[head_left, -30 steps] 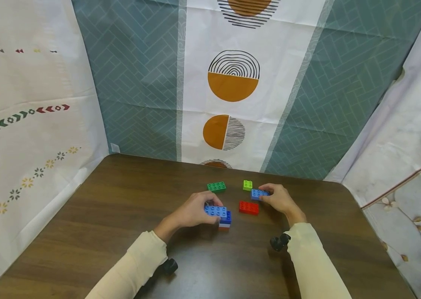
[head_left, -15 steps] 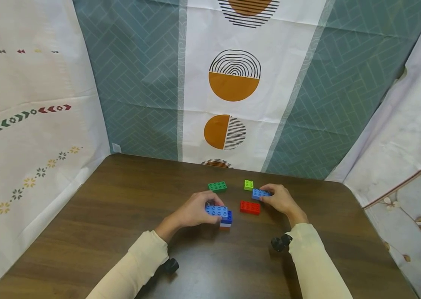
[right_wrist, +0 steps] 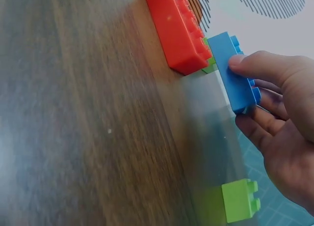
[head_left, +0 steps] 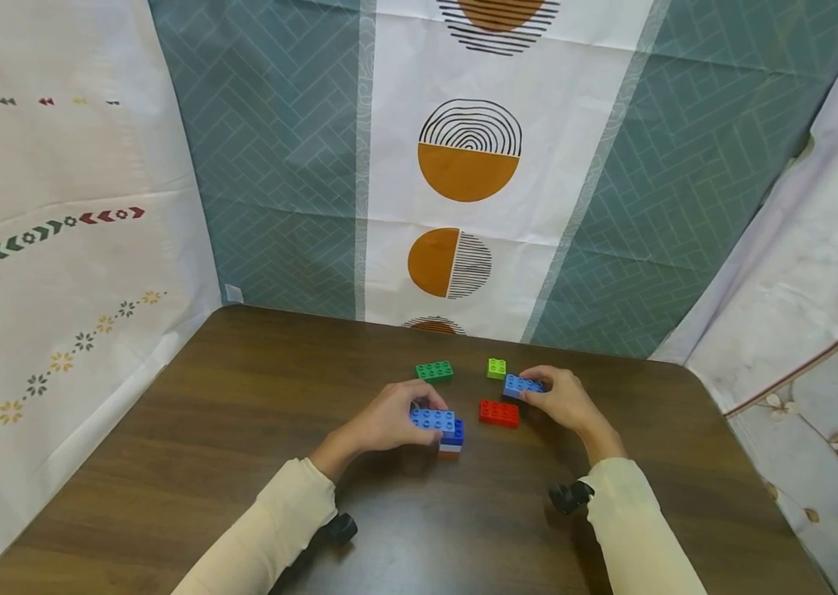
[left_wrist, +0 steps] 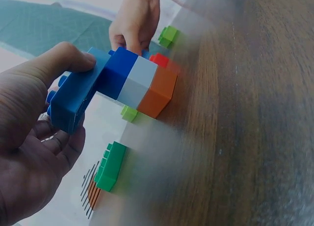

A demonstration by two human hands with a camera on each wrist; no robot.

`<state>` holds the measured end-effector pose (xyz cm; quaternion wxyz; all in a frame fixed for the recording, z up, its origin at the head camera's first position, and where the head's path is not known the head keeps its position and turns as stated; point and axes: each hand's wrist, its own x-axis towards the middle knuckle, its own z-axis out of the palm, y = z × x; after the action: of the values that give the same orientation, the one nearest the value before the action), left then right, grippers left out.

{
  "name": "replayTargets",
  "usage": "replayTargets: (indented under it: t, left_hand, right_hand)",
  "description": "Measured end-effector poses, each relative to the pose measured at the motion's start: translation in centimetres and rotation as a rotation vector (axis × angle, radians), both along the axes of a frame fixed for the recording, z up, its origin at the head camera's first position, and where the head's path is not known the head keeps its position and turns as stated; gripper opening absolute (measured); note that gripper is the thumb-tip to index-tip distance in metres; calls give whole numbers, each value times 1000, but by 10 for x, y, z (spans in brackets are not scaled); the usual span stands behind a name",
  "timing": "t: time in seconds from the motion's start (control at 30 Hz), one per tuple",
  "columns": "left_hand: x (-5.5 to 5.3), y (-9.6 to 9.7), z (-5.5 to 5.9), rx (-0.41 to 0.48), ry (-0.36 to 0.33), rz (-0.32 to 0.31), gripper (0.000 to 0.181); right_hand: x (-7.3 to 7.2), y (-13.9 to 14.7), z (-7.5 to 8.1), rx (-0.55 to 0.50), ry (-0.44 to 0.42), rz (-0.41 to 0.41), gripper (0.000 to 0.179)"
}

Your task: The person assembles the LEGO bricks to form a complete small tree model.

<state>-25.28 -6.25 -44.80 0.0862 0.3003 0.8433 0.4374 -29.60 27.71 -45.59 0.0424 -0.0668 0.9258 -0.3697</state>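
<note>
My left hand (head_left: 389,419) pinches a light blue brick (head_left: 432,420) between thumb and fingers. That brick overhangs to the left on top of a small stack, made of a dark blue brick (left_wrist: 119,72), a white brick (left_wrist: 139,81) and an orange brick (left_wrist: 158,92) at the bottom. Farther back on the right, my right hand (head_left: 566,400) grips a second blue brick (right_wrist: 233,71), thumb on one broad side and fingers on the studded side. A red brick (head_left: 498,413) lies between the stack and my right hand.
A green brick (head_left: 435,371) lies behind my left hand. One lime brick (head_left: 497,368) sits just behind the right-hand blue brick; another lime brick (right_wrist: 239,200) shows below my right hand in the right wrist view. Patterned cloth (head_left: 285,165) hangs behind the brown table (head_left: 300,355).
My right wrist has shifted slightly right and toward me, its fingers still on the blue brick. My left hand stays at the stack. The head view has drifted a little.
</note>
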Motion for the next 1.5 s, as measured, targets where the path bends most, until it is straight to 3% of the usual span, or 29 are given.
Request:
replayTargets:
  t: [0.47, 1.5]
  left_hand:
    - [1, 1, 1, 2, 2, 0, 31]
    - [1, 1, 1, -7, 18, 2, 33]
  right_hand:
    - [24, 3, 10, 5, 66, 37, 39]
    - [70, -45, 45, 15, 226, 208, 34]
